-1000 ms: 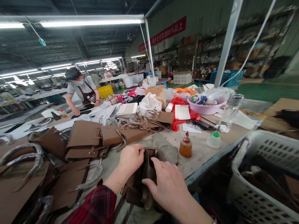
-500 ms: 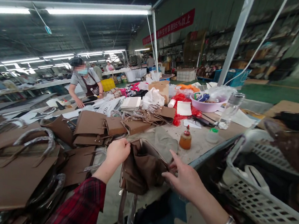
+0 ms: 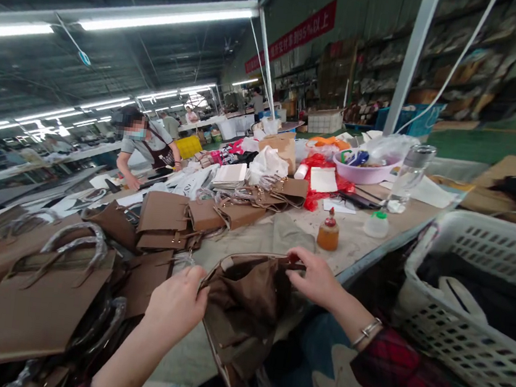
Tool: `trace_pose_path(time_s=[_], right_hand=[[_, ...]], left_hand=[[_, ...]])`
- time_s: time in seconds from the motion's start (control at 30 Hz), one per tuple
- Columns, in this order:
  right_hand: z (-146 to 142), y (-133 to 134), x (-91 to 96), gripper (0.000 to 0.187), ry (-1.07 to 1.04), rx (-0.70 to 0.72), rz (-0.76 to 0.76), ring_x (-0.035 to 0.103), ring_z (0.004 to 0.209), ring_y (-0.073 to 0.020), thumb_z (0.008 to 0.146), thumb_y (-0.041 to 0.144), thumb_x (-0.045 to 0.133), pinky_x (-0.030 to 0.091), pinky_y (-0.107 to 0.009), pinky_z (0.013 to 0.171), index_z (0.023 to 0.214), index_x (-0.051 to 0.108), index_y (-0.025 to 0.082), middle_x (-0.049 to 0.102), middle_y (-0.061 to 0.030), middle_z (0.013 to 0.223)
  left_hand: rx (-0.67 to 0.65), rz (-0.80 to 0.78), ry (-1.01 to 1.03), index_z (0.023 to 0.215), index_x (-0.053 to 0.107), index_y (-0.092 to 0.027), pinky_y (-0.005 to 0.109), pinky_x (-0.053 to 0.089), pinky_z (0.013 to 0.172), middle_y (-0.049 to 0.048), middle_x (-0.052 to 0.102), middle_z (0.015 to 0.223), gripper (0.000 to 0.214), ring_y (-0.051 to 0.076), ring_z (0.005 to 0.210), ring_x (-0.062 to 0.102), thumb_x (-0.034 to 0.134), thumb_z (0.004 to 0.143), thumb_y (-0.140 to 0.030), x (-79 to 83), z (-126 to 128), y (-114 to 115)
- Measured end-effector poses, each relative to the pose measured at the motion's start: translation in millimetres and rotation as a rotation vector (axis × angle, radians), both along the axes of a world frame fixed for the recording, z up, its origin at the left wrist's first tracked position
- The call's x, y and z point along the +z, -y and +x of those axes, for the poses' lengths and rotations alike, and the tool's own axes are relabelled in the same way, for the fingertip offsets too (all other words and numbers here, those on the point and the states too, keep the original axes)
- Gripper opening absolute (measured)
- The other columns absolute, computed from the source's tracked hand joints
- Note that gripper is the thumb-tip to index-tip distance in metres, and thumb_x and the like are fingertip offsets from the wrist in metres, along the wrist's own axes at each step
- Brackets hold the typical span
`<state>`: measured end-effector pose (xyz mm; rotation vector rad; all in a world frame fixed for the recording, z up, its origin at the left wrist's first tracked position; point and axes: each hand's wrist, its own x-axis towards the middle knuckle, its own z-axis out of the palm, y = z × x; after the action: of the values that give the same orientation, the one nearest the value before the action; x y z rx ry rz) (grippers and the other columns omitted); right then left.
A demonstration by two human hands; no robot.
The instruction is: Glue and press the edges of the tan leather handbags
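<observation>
A brown handbag (image 3: 245, 304) hangs at the table's near edge, its mouth spread wide and its dark fabric lining showing. My left hand (image 3: 179, 299) is closed on the left end of its rim, thumb and fingers pinched together. At the right end of the rim, my right hand (image 3: 311, 275) pinches the edge between thumb and fingers. A plastic-wrapped handle dangles below the bag, partly out of view. Beyond my right hand stands a small bottle of amber liquid (image 3: 328, 232) with a red top.
Several brown handbags (image 3: 32, 298) with wrapped handles are piled at the left. A white plastic basket (image 3: 455, 346) stands at the right. Farther back are a green-capped jar (image 3: 377, 224), a clear bottle (image 3: 409, 176) and a purple basin (image 3: 365, 173). A co-worker (image 3: 147, 143) leans over the table.
My right hand has closed on the bag's rim, where its fingers were apart before. The bag's mouth is stretched wider and tipped toward me; my left hand has come lower and nearer.
</observation>
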<state>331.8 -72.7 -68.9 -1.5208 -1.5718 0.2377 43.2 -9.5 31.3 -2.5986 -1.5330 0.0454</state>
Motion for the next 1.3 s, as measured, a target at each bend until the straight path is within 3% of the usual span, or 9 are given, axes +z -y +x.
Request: trace_pose_path(time_s=[0.1,0.23,0.4,0.53,0.63,0.73,0.93,1.1,1.3], right_hand=[[-10,0,6.5,0.058,0.031,0.073,0.032,0.060,0.105,-0.0209,0.071,0.012,0.065,0.043,-0.038,0.094,0.128,0.055,0.020,0.066,-0.0041,0.112],[-12,-4,12.4,0.032,0.051,0.156,0.054,0.064,0.099,-0.0199,0.081,0.027,0.070,0.039,-0.043,0.099,0.112,0.066,0.024,0.071,-0.0003,0.103],[-6,-10,13.1,0.017,0.025,0.245,0.064,0.066,0.091,-0.0164,0.086,0.034,0.069,0.034,-0.043,0.104,0.102,0.071,0.030,0.073,0.0031,0.095],[-1,-15,12.9,0.021,0.000,0.266,0.103,0.065,0.084,-0.0161,0.088,0.037,0.066,0.046,-0.031,0.084,0.099,0.074,0.022,0.073,-0.0033,0.087],[1,-19,11.7,0.021,-0.006,0.262,0.126,0.064,0.079,-0.0151,0.088,0.036,0.066,0.048,-0.027,0.073,0.097,0.075,0.019,0.072,-0.0042,0.082],[3,-21,10.6,0.019,0.003,0.247,0.144,0.064,0.077,-0.0145,0.087,0.035,0.067,0.048,-0.027,0.075,0.095,0.076,0.020,0.071,-0.0028,0.079],[7,-17,12.2,0.015,0.041,0.201,0.173,0.065,0.078,-0.0137,0.089,0.032,0.064,0.045,-0.031,0.096,0.087,0.075,0.021,0.071,0.0001,0.078],[14,-14,19.5,0.017,0.025,0.185,0.033,0.060,0.075,-0.0130,0.090,0.031,0.062,0.044,-0.026,0.070,0.087,0.073,0.019,0.065,-0.0013,0.075],[11,-18,31.3,0.034,0.025,0.236,-0.115,0.060,0.084,-0.0139,0.083,0.043,0.071,0.043,-0.025,0.074,0.109,0.072,0.022,0.067,-0.0020,0.089]], left_hand=[[-0.299,0.109,0.175,0.130,0.050,-0.017,0.048,0.034,0.112,0.0119,0.040,0.143,0.047,0.030,0.134,0.036,0.056,0.084,-0.015,0.1,9,8],[-0.552,0.039,0.324,0.113,0.062,-0.021,0.053,0.033,0.111,0.0110,0.042,0.135,0.030,0.032,0.129,0.036,0.063,0.086,-0.033,-3.2,32,18],[-0.507,0.082,0.341,0.089,0.069,-0.022,0.059,0.028,0.111,0.0095,0.049,0.126,0.006,0.032,0.125,0.039,0.067,0.086,-0.026,-19.0,49,5],[-0.470,0.075,0.370,0.094,0.069,-0.019,0.059,0.032,0.108,0.0115,0.053,0.124,0.026,0.033,0.119,0.045,0.077,0.079,-0.039,-25.2,51,-11],[-0.489,0.023,0.371,0.081,0.068,-0.021,0.058,0.033,0.106,0.0062,0.057,0.121,0.011,0.030,0.114,0.051,0.072,0.084,-0.031,-26.9,51,-19],[-0.500,-0.048,0.439,0.077,0.065,-0.020,0.049,0.039,0.102,0.0022,0.061,0.116,0.014,0.023,0.104,0.058,0.061,0.091,-0.020,-29.5,53,-28],[-0.459,-0.159,0.536,0.075,0.059,-0.018,0.029,0.044,0.077,-0.0011,0.063,0.094,0.016,0.016,0.086,0.060,0.062,0.090,-0.017,-29.5,67,-42],[-0.435,-0.160,0.523,0.071,0.058,-0.016,0.028,0.041,0.075,-0.0001,0.062,0.086,0.018,0.016,0.082,0.059,0.064,0.089,-0.016,-28.5,81,-48],[-0.390,-0.162,0.514,0.070,0.060,-0.016,0.027,0.039,0.072,0.0003,0.061,0.079,0.018,0.016,0.077,0.058,0.065,0.087,-0.015,-28.6,88,-52]])
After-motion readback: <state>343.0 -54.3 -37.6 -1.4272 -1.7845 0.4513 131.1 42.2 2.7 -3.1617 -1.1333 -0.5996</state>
